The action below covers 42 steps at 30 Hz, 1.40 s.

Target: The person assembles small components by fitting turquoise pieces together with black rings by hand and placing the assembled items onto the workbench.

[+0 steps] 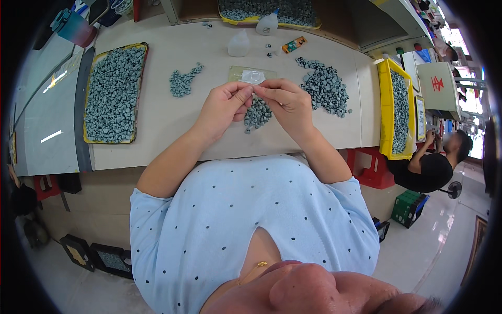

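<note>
My left hand (226, 107) and my right hand (289, 104) meet over the table, thumbs and fingertips pinched together. Whatever they hold between them is too small to make out. Just beyond the fingertips a small whitish clear piece (253, 76) lies on a flat yellowish pad (236, 74). Beneath and between the hands is a small heap of grey-green pieces (257, 116), partly covered by the right hand. A larger, darker heap of similar pieces (325, 88) spreads to the right of my right hand. Farther left lies a small loose cluster (181, 83).
A full yellow-rimmed tray (86, 125) stands on the left, a yellow bin (386, 112) on the right. Two squeeze bottles, one white (239, 44) and one blue-tipped (267, 24), stand behind the pad near an orange-green packet (294, 45). Another person (436, 167) sits at far right.
</note>
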### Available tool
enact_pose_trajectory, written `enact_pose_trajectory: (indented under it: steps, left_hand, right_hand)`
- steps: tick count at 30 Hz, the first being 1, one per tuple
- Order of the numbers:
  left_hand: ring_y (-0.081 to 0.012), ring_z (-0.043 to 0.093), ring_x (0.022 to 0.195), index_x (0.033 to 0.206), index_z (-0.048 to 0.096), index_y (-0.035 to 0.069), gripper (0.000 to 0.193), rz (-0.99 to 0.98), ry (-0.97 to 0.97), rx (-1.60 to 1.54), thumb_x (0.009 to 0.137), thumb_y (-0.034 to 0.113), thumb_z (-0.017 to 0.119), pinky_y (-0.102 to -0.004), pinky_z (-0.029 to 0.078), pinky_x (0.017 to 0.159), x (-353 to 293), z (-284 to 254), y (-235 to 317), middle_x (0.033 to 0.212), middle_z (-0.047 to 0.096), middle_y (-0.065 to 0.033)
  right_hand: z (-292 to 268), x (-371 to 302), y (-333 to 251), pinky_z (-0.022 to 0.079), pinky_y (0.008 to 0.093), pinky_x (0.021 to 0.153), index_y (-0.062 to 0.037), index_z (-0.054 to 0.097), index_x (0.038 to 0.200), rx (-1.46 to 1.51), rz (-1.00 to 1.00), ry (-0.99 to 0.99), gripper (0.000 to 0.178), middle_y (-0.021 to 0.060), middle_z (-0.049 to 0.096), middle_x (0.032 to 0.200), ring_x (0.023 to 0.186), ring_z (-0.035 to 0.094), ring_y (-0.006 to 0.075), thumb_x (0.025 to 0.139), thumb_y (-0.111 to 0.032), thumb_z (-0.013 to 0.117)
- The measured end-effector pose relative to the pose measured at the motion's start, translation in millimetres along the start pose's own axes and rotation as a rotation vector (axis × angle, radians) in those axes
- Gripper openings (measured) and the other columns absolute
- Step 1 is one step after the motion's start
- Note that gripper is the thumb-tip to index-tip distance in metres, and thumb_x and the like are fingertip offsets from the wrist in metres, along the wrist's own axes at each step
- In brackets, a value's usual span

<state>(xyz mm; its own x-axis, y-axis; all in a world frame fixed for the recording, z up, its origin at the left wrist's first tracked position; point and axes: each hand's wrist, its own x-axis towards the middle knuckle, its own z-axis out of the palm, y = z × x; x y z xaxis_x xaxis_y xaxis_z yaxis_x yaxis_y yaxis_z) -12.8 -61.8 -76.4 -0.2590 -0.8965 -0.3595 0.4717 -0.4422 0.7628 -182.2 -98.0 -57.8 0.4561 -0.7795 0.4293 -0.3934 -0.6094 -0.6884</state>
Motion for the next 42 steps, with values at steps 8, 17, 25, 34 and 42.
enact_pose_trajectory:
  steps: [8,17,25,34,42]
  left_hand:
    - [-0.0022,0.041,0.056,0.100,0.058,0.002,0.019,0.081,0.042,0.076,0.092,0.018,0.054,-0.0163,0.033,0.047,-1,1,1,0.074,0.052,0.0005]
    - [-0.0025,0.041,0.053,0.098,0.060,0.000,0.020,0.108,0.075,0.145,0.090,0.019,0.057,-0.0166,0.033,0.045,1,-1,-4,0.072,0.054,0.0005]
    - [-0.0027,0.034,0.050,0.098,0.057,-0.002,0.025,0.111,0.061,0.036,0.094,0.022,0.050,-0.0184,0.027,0.043,-1,-2,2,0.067,0.044,0.0036]
    - [-0.0033,0.036,0.060,0.106,0.052,-0.003,0.022,0.075,0.115,-0.192,0.094,0.010,0.040,-0.0185,0.028,0.047,-15,5,19,0.082,0.047,-0.0009]
    - [-0.0027,0.036,0.058,0.105,0.052,0.000,0.017,0.101,0.136,-0.160,0.092,0.011,0.050,-0.0172,0.029,0.047,-19,3,25,0.087,0.052,-0.0023]
  right_hand:
    - [2,0,-2,0.051,0.0237,0.055,-0.0059,0.069,0.089,-0.090,-0.072,0.066,0.021,0.0072,0.066,0.085,0.069,0.063,0.0155,0.070,0.001,0.070]
    - [2,-2,4,0.051,0.0255,0.055,-0.0040,0.068,0.088,-0.100,-0.148,0.055,0.022,0.0073,0.065,0.085,0.068,0.062,0.0177,0.067,0.002,0.071]
    - [-13,10,7,0.049,0.0276,0.055,-0.0030,0.066,0.089,-0.232,-0.246,0.003,0.024,0.0069,0.062,0.083,0.068,0.059,0.0197,0.066,0.002,0.071]
    - [-25,15,8,0.049,0.0293,0.061,-0.0019,0.064,0.093,-0.407,-0.387,-0.095,0.029,0.0060,0.060,0.087,0.073,0.058,0.0200,0.064,-0.001,0.068]
    - [-18,16,0,0.049,0.0297,0.062,-0.0024,0.063,0.093,-0.426,-0.402,-0.127,0.028,0.0067,0.060,0.088,0.074,0.058,0.0203,0.065,-0.002,0.063]
